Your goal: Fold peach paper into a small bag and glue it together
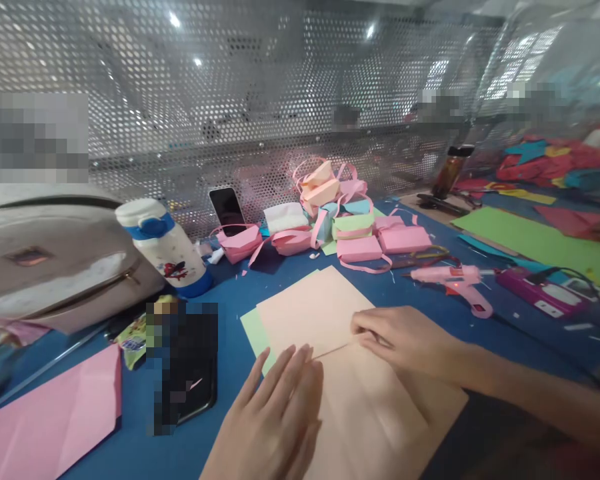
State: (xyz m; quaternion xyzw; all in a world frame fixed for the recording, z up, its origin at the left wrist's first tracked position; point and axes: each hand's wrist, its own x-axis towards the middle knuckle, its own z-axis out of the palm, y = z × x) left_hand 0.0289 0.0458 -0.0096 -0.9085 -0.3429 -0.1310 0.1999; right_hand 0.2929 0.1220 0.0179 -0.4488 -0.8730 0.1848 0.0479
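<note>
A peach paper sheet (315, 310) lies on the blue table (430, 313), folded over along a crease, with a light green sheet (253, 333) under its left edge. My left hand (275, 420) rests flat on the paper's near left part, fingers stretched out and close together. My right hand (405, 337) has its fingers curled and pressed onto the fold's edge at the right end of the crease.
A pink glue gun (455, 280) lies right of the paper, folded paper pieces (340, 220) pile up behind it. A bottle (167, 247), a beige bag (50, 260) and a dark phone (195, 387) sit left. Pink paper (55, 420) lies at the near left.
</note>
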